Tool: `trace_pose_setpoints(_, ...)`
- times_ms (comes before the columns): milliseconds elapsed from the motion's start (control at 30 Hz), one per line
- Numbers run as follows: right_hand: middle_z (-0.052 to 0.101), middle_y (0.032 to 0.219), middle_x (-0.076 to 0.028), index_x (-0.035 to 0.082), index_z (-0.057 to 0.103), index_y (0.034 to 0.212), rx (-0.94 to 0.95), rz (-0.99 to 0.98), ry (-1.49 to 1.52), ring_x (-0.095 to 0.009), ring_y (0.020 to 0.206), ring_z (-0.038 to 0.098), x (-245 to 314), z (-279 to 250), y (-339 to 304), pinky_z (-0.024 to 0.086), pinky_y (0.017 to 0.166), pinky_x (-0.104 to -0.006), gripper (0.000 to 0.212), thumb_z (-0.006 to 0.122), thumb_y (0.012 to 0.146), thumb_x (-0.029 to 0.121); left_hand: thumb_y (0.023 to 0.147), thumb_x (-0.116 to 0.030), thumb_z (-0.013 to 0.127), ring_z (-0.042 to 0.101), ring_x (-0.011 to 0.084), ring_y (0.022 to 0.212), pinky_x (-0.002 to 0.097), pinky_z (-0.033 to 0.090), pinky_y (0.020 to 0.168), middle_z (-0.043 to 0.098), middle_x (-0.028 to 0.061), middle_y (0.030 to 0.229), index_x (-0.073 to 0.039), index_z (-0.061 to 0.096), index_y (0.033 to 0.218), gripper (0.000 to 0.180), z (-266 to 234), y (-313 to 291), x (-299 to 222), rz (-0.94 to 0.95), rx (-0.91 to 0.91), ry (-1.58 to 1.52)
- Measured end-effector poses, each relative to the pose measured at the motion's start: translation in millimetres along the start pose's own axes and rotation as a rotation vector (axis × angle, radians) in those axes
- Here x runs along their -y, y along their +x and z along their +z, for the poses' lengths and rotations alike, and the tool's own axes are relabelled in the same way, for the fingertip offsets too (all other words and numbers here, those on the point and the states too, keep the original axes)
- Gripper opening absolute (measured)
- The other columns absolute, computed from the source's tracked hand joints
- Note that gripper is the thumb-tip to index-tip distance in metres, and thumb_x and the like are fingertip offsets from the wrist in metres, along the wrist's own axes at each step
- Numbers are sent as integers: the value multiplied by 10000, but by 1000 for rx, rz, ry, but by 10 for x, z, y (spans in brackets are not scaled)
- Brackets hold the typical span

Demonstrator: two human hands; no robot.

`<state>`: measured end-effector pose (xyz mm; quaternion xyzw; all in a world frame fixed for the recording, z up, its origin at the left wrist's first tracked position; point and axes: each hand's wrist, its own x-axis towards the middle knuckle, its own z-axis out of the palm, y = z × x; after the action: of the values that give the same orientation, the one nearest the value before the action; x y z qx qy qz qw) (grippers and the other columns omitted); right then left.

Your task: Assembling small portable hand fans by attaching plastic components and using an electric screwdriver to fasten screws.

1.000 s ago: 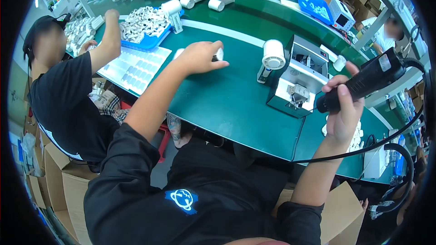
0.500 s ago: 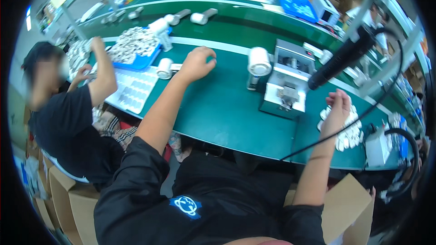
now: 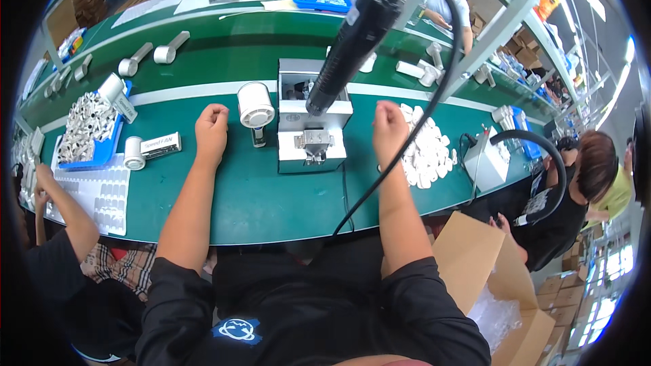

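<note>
Now that the right hand (image 3: 390, 122) is off the corded tool (image 3: 349, 54), tool: hangs untouched above the fixture (image 3: 298, 122).
Left hand (image 3: 212, 127): loosely clenched, like the right; contents cannot be told.
Standing fan (image 3: 256, 103): just left of fixture.
Lying fan (image 3: 159, 146): farther left, released.

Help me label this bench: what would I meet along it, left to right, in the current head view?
Blue tray, lying white fan, left hand, upright white fan, metal machine, right hand, pile of white parts, white box.
</note>
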<state>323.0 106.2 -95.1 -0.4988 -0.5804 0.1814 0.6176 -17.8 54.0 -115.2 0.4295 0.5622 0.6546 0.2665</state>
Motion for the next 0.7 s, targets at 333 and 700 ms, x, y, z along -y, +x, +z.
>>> trace_pose_setpoints(333, 416, 1294, -241, 37, 408, 1308, 503, -131, -164, -352, 1196, 409, -929, 661, 1890, 338, 1009, -414, 781, 763, 679, 335, 838, -89, 578, 409, 21, 537, 205, 329, 463, 500, -41, 590, -38, 594, 806, 63, -1, 76, 101, 162, -105, 134)
trace_pose_setpoints(700, 611, 996, -142, 46, 560, 1143, 295, -171, -171, -260, 895, 590, -956, 93, 1717, 467, 811, -371, 461, 715, 741, 212, 824, -113, 580, 467, 69, 516, 256, 388, 472, 527, 14, 560, -20, 590, 788, 100, 49, 6, 48, 99, -136, 31)
